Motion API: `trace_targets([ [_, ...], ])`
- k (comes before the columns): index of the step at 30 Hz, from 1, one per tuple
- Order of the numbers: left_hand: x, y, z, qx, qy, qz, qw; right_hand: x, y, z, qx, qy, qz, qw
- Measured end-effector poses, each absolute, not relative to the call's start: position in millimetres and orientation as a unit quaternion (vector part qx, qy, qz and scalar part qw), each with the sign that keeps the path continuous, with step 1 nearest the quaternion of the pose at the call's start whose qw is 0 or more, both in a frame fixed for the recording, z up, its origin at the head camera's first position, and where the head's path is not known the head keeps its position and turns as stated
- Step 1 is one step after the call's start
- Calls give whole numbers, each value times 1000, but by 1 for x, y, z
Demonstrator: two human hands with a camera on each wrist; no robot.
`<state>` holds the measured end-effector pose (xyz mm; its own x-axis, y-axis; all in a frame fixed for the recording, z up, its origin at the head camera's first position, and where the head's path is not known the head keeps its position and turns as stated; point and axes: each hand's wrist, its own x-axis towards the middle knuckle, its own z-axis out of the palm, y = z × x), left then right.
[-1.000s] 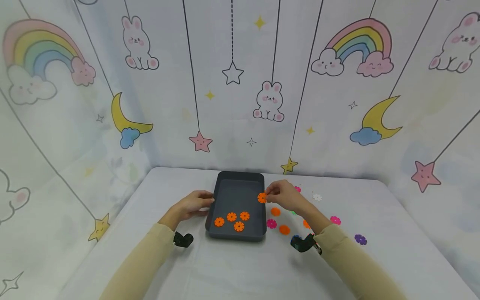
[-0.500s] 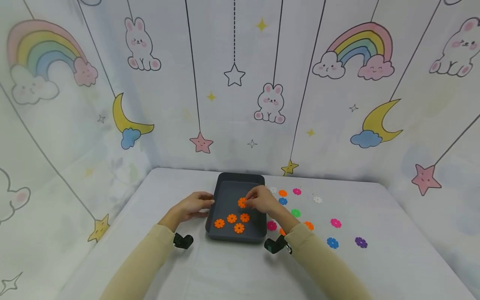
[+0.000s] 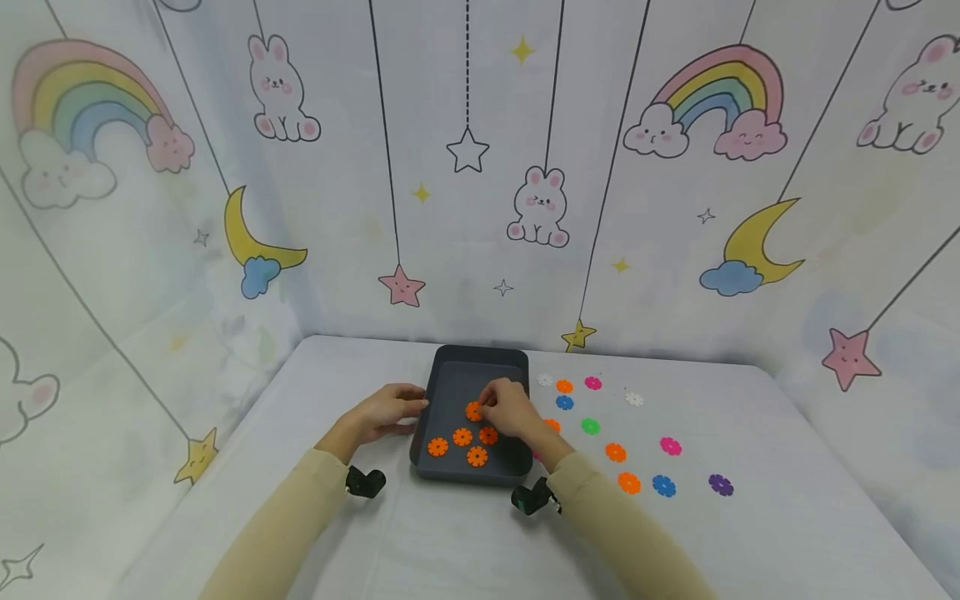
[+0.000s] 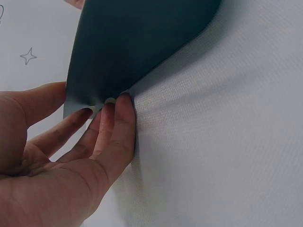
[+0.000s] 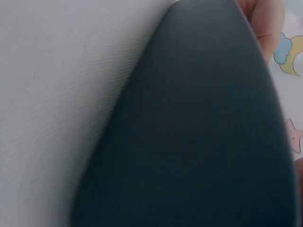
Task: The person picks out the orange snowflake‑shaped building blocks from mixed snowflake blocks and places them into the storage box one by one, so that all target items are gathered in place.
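We see the right hand over the tray, fingertips pinched on 1 orange disc, which sits low inside the tray, at or just above the floor; whether it touches down we cannot tell. The disc lies at the fingertips, toward the left side of the hand, just behind the 4 orange discs already lying flat in the near half of the tray. The far half of the tray floor lies bare beyond it. The left hand rests at the tray's left wall; the left wrist view shows its fingers fairly straight, tips touching the wall's lower edge, not wrapped round it. The right hand is plainly the nearer one to the disc. On the table to the right of the tray lie loose discs, spread well apart: 3 more orange, pink, blue, green, white and purple. The right wrist view shows only dark tray surface, blurred.
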<state>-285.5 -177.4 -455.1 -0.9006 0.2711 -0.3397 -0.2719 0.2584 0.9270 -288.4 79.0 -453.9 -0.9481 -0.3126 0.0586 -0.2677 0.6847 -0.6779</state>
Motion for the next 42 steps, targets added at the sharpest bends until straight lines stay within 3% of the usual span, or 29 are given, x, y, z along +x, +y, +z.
trace_targets([
  [12,-286,-178,-454,8,763,608,220,-287,74,-454,-165,934,-317,16],
  [21,-287,-177,-455,8,762,608,222,-292,74,-457,-151,940,-302,46],
  [28,-287,-176,-454,3,762,607,225,-294,75,-457,-161,946,-279,40],
  [42,-286,-177,-454,5,762,607,226,-278,102,-432,-216,920,-323,52],
])
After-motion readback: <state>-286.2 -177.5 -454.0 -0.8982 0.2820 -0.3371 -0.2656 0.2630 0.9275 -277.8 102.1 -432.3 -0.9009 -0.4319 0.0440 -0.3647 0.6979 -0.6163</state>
